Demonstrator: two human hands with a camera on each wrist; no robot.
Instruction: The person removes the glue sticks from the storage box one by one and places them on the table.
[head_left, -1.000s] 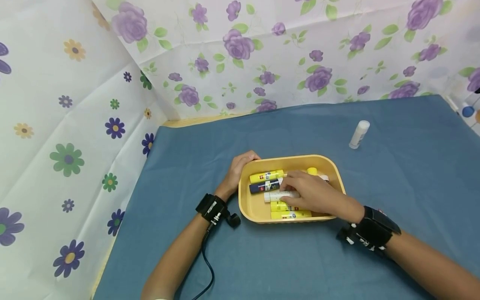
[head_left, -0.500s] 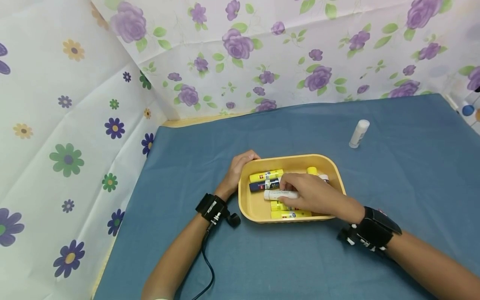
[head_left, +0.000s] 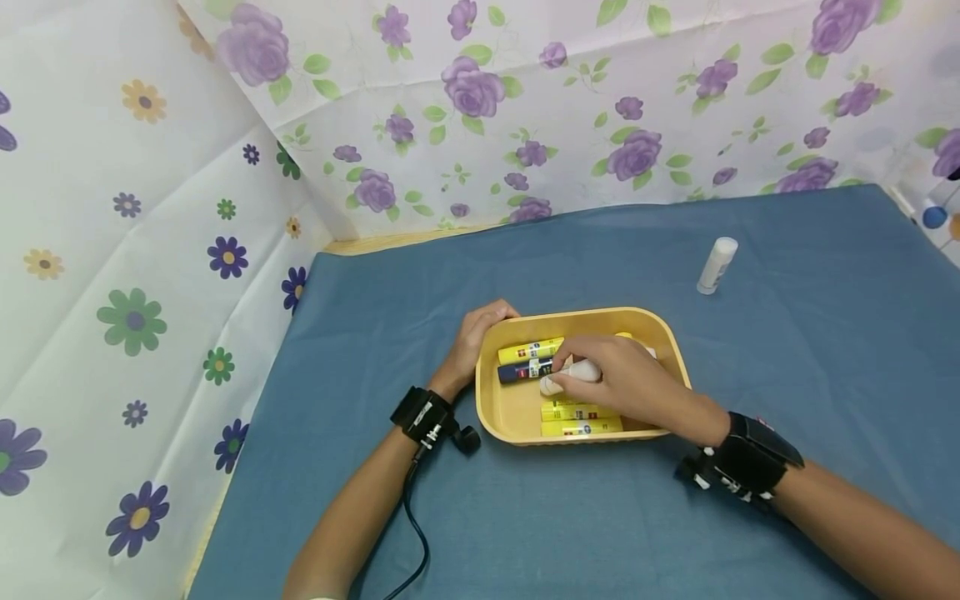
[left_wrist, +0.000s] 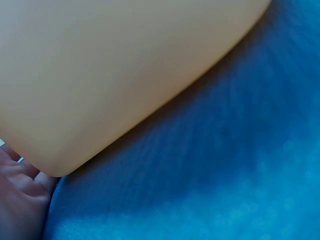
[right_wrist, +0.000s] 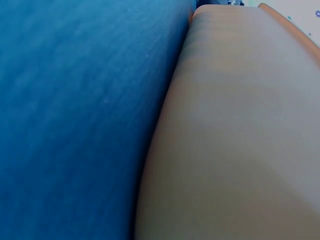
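Note:
A yellow plastic basket (head_left: 510, 427) holds several glue sticks in the head view. My right hand (head_left: 626, 375) is inside it, pinching a white glue stick (head_left: 581, 372) between thumb and fingers; the stick slants, its near end low and to the left. Just left of those fingers lies a dark blue glue stick (head_left: 521, 370), with a yellow glue stick (head_left: 529, 351) behind it. Two more yellow glue sticks lie near the front wall. My left hand (head_left: 472, 343) grips the basket's back left corner; its curled fingers show beside the wall in the left wrist view.
A white glue stick (head_left: 717, 265) stands upright on the blue cloth (head_left: 570, 525), behind and right of the basket. Flowered sheets (head_left: 420, 100) hang at the back and left. A black cable (head_left: 420, 533) runs from the left wrist camera. The basket's outer wall (right_wrist: 235, 125) fills much of the right wrist view.
The white glue stick in the basket lay flat among the others; now my right hand has tilted it and shifted it slightly up and right. My left hand stays on the basket.

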